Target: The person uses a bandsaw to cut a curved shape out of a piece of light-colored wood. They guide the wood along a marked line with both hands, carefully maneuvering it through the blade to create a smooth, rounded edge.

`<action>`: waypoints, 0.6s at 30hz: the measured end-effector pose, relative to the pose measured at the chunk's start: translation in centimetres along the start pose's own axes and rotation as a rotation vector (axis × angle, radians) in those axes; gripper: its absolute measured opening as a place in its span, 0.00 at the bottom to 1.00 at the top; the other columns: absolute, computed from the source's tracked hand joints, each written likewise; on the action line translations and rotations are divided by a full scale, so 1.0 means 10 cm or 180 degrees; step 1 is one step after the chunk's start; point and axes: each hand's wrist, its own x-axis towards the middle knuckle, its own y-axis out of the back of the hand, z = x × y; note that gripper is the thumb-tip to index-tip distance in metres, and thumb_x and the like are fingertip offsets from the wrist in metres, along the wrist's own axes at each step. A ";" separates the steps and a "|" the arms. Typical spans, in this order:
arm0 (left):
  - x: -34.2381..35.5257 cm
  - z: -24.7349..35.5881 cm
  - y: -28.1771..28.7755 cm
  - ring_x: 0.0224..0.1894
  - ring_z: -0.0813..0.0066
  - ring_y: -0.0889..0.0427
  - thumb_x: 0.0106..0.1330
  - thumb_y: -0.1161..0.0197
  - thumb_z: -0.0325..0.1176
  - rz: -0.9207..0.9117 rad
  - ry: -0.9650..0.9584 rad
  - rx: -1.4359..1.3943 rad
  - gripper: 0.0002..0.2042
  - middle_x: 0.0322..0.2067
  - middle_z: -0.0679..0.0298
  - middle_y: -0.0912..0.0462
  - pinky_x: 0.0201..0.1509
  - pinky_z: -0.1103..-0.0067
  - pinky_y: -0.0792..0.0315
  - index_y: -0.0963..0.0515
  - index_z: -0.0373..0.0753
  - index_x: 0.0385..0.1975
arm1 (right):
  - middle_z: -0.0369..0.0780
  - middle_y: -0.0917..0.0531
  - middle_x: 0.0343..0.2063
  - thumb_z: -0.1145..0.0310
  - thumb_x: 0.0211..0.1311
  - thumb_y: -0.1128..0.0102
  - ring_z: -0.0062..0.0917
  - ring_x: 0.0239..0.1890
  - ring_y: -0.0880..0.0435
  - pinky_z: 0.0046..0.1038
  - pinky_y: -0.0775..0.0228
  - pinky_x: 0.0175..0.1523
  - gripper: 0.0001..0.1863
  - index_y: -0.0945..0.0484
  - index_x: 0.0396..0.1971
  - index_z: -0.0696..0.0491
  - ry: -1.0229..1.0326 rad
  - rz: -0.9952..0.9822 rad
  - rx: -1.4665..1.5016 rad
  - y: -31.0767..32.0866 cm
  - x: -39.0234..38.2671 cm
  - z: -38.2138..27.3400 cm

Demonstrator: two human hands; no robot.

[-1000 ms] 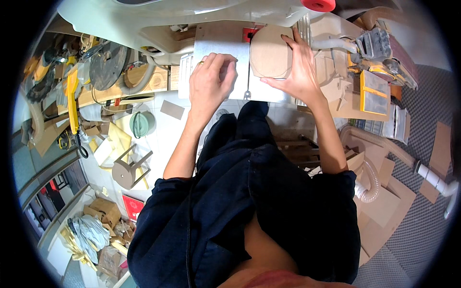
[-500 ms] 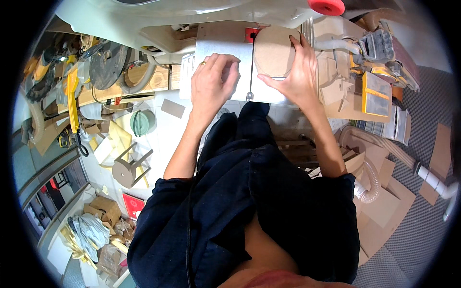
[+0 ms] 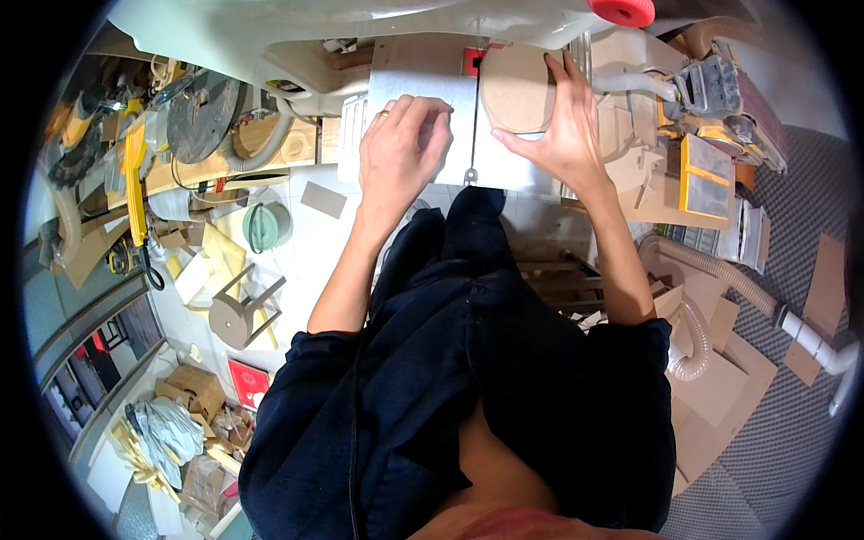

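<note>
A worker in dark clothing (image 3: pixel 405 378) stands at the near side of a metal tabletop (image 3: pixel 517 166), with a red package (image 3: pixel 247 382) and a grey stool (image 3: pixel 232 319) on the floor to its near left. The left hand (image 3: pixel 402 148) lies over the metal tabletop's left half, fingers loosely curled; whether they pinch anything cannot be told. The right hand (image 3: pixel 571 135) is spread wide around the right side of a rounded brown board (image 3: pixel 516 90) on the metal tabletop's right half, thumb at the near edge. Beyond, a red insert (image 3: pixel 472 61) sits toward the metal tabletop's far side, below a pale machine housing (image 3: pixel 360 22). With that one hand steadying it, the board could twist if pushed unevenly; a reach toward the insert might bring fingers close to a blade, hidden here. The package bears pale markings too small to read; the board shows no legible lettering.
</note>
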 end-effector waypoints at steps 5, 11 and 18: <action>0.00 -0.01 -0.01 0.31 0.66 0.18 0.65 0.30 0.28 0.0011 -0.0017 -0.0003 0.04 0.30 0.65 0.18 0.40 0.71 0.25 0.16 0.42 0.38 | 0.61 0.41 0.74 0.43 0.42 0.13 0.57 0.76 0.39 0.54 0.46 0.78 0.68 0.46 0.77 0.59 0.0020 0.0008 -0.0021 -0.01 0.01 0.02; -0.01 0.00 0.00 0.31 0.67 0.18 0.65 0.31 0.28 0.0010 -0.0006 0.0005 0.04 0.30 0.65 0.18 0.40 0.71 0.25 0.16 0.42 0.38 | 0.61 0.43 0.75 0.39 0.43 0.15 0.58 0.77 0.41 0.56 0.47 0.79 0.70 0.48 0.78 0.59 -0.0017 -0.0074 -0.0099 -0.03 0.01 0.04; -0.01 -0.02 -0.01 0.31 0.67 0.17 0.66 0.31 0.28 0.0026 -0.0022 -0.0010 0.04 0.30 0.65 0.17 0.41 0.71 0.25 0.16 0.42 0.38 | 0.66 0.43 0.74 0.32 0.42 0.17 0.63 0.77 0.42 0.61 0.49 0.79 0.72 0.47 0.77 0.60 0.0055 -0.0055 -0.0031 -0.03 0.02 0.07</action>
